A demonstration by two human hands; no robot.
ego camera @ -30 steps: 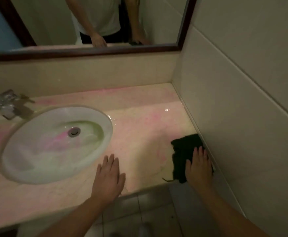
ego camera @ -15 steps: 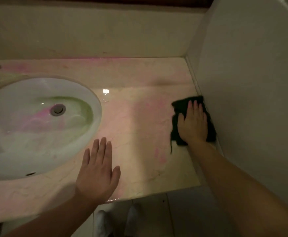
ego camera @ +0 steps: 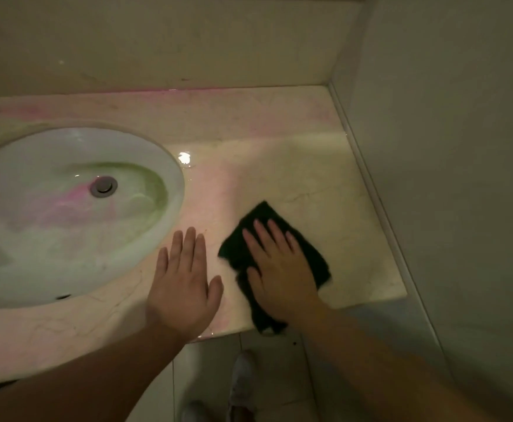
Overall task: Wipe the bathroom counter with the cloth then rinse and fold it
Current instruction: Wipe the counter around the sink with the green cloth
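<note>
The pale marble counter [ego camera: 295,166] has an oval white sink [ego camera: 145,239] set into it, with pink staining along the strip behind the sink and a wet glint just off its right rim. Right of the sink a dark cloth [ego camera: 316,260] lies on the stone (its near end reaches the front edge), the right hand [ego camera: 279,269] spread flat on top. Between cloth and sink, the left hand [ego camera: 185,287] rests palm-down, fingers straight.
</note>
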